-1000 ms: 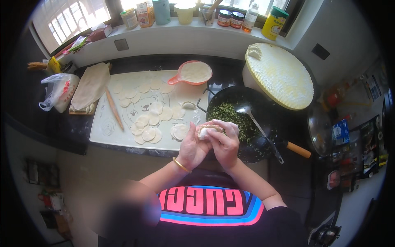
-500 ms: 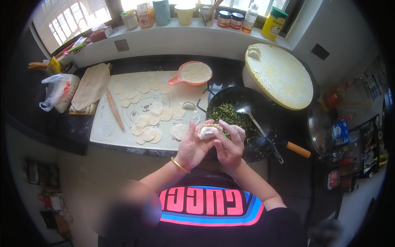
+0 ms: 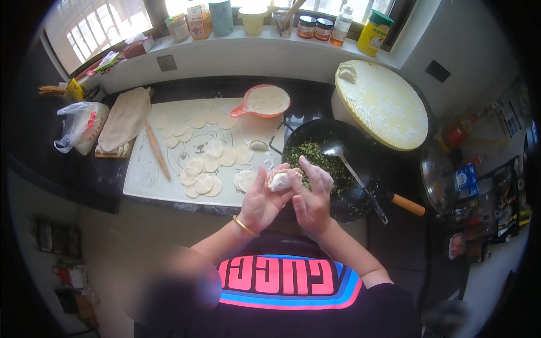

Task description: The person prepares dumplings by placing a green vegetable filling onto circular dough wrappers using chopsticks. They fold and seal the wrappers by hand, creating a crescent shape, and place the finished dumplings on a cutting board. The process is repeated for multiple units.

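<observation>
A pale half-moon dumpling (image 3: pixel 279 181) rests on the fingers of my left hand (image 3: pixel 256 198), which cradles it from below. From the right, my right hand (image 3: pixel 313 198) presses its fingertips to the dumpling's edge; its thumb is partly apart. Both hands are floury and sit over the front of the counter, between the white mat (image 3: pixel 155 188) and the black wok (image 3: pixel 352 211). Chopped green filling (image 3: pixel 310 158) lies in the wok with a metal spoon (image 3: pixel 354 172). Round dough wrappers (image 3: pixel 204 183) cover much of the mat, and another dumpling (image 3: pixel 258 145) lies near its right edge.
A rolling pin (image 3: pixel 157 151) lies on the mat's left side. Behind stands a red-handled bowl of flour (image 3: pixel 269 101). A round yellow floured tray (image 3: pixel 389 107) with dumplings at its edge is at back right. A plastic bag (image 3: pixel 84 127) and dough-coloured sheet (image 3: pixel 125 112) sit left.
The dumpling has turned slightly in my left hand. My right fingers have straightened and shifted along its edge, with the index finger raised higher.
</observation>
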`<action>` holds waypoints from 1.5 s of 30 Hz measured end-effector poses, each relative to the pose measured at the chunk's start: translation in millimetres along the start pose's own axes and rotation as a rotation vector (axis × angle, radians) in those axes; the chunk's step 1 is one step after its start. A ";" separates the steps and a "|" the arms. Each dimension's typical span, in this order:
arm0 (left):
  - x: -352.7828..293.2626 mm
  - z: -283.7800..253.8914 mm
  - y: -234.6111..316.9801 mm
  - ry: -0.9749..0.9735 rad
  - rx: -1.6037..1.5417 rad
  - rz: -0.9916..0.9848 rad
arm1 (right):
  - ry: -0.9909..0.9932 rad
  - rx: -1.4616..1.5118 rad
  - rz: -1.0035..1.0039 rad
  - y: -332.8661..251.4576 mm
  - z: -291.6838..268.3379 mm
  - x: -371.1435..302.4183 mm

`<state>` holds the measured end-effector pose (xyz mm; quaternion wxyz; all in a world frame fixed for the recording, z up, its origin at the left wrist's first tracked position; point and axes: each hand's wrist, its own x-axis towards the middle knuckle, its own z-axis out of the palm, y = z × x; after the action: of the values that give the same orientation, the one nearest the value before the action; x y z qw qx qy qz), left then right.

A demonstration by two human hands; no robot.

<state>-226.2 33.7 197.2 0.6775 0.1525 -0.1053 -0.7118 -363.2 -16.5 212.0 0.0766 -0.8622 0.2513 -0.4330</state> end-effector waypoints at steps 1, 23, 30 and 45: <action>-0.2 0.0 0.1 0.030 0.033 0.014 | 0.038 0.067 0.053 3.6 0.1 0.6; 164.2 -204.9 51.7 0.244 1.750 0.115 | -0.705 -0.123 0.194 94.6 -20.7 -72.4; 173.2 -209.8 63.7 -0.154 2.130 0.197 | -0.726 -0.103 0.092 84.9 -19.7 -74.1; 66.6 -205.5 47.5 0.399 2.159 0.152 | 0.119 0.183 0.699 108.3 -51.0 -85.9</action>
<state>-110.4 -23.9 17.8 0.2346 0.7701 -0.5700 -0.1643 -485.8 -62.5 144.6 0.2819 -0.6873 0.4950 -0.4508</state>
